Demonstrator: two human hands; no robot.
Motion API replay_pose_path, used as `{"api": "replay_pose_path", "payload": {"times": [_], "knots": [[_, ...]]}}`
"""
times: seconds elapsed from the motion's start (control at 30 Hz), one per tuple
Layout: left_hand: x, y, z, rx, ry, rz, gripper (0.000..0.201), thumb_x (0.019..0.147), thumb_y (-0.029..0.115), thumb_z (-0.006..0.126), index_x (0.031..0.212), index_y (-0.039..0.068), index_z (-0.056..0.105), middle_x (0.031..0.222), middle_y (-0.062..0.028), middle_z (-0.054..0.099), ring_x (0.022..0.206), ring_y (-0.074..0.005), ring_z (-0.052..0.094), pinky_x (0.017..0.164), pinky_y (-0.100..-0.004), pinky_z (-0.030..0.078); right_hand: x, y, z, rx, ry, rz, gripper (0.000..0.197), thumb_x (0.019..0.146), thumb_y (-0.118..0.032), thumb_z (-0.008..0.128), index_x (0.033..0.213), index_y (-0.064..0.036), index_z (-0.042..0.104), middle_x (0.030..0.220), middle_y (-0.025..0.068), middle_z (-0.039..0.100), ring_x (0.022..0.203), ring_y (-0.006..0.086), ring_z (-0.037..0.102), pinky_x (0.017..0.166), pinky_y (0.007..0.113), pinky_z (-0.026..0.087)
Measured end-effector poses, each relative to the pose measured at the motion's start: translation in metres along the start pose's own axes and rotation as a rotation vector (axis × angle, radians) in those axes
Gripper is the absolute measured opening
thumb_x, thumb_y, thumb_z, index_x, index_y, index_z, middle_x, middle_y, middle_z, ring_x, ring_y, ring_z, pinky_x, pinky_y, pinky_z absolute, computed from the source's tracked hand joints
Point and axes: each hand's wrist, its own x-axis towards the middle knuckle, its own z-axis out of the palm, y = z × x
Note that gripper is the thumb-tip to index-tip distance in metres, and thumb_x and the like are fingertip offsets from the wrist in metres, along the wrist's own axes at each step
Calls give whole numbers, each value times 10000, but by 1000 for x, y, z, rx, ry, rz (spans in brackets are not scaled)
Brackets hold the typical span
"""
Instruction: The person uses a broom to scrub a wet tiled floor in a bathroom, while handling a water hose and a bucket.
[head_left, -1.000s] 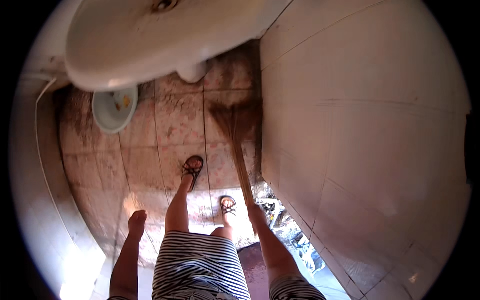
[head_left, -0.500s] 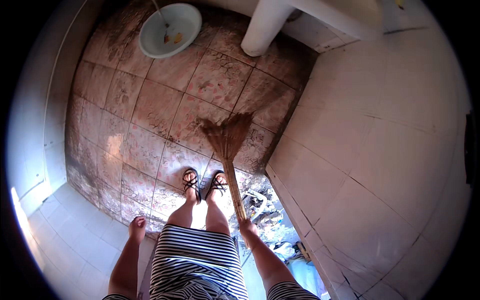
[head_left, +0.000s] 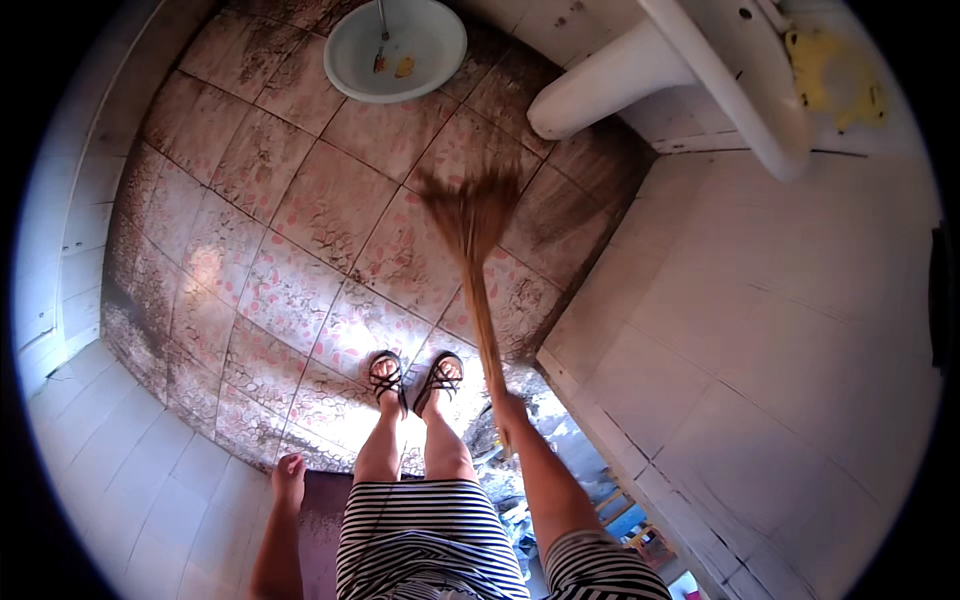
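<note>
My right hand is wrapped round the handle of a straw broom. The brown bristles fan out on the dirty tiled floor, ahead of my feet and a little to their right. Low on the left, my left hand hangs beside my body with its fingers curled in and nothing seen in it. Black strappy sandals are on my feet, which stand side by side on the tiles.
A pale round basin with a few yellowish bits in it stands at the far side. Right of it is a white pedestal sink. A white tiled wall runs along the right. Scattered clutter lies beside my right leg.
The broom has moved forward, its bristles farther from my feet, and my right arm reaches farther out. The view has shifted, showing more of the sink.
</note>
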Motion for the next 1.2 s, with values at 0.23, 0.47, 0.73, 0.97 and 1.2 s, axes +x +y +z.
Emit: {"api": "replay_pose_path", "payload": {"times": [0.23,0.47,0.73,0.97,1.2], "knots": [[-9,-59,6,57,14,-36,206,804,199,593,926,34,602,863,-107,630,827,-225,605,750,-293,462,6,-45,-27,-81,50,-8,798,800,-679,255,1032,23,553,951,271,585,969,400,544,797,476,421],[-53,-12,29,-340,159,-262,174,817,115,587,963,20,591,787,-28,599,702,-82,539,634,-217,445,46,-186,-100,40,145,-152,920,755,-738,305,1134,78,499,1082,242,549,1046,303,528,845,385,417],[-174,-19,122,-527,248,-460,201,793,101,599,971,9,600,844,-55,625,731,-103,569,667,-235,462,-74,20,-41,-878,57,-89,681,814,-619,341,985,-18,610,951,222,609,948,349,576,803,421,449],[-197,-27,201,-705,211,-467,207,796,84,582,986,4,588,857,-42,607,775,-103,556,701,-240,453,3,-194,12,-700,144,-490,710,810,-590,398,1009,71,564,960,270,587,955,379,564,789,415,434],[-261,-93,192,-890,456,-587,208,789,88,584,978,1,597,883,-71,623,816,-131,582,734,-249,461,-58,-103,77,-952,42,-474,687,822,-600,357,970,28,594,943,287,575,982,412,532,803,438,429]]}}
